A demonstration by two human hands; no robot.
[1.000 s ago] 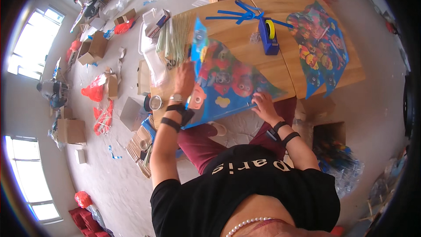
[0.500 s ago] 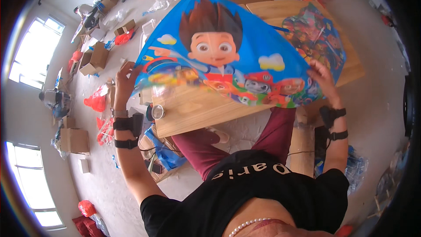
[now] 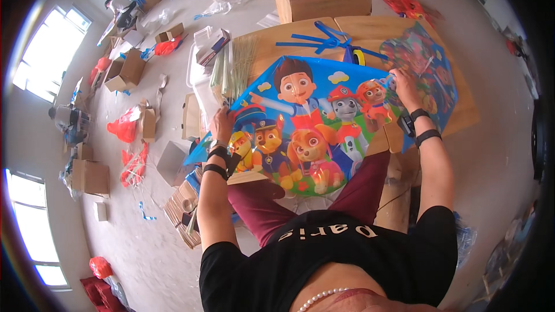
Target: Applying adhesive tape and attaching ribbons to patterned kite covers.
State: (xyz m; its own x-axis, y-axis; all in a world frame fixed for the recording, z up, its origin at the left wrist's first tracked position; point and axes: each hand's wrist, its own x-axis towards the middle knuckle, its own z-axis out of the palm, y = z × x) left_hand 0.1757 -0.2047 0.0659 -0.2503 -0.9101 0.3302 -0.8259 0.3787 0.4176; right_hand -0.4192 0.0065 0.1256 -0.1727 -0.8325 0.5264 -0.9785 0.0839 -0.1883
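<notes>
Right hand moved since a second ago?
Yes: the right hand went right and farther out; against the table, from left of its middle seam to right of it.

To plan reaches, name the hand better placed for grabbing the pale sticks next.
Left hand, probably: it holds the printed sheet near the pale sticks; the right hand grips the opposite side.

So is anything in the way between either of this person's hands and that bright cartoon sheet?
Nothing visible. The left hand holds the cartoon sheet by its left edge, and the right hand holds it near its right corner. The tape dispenser is beyond the sheet's far edge, not in between.
</notes>
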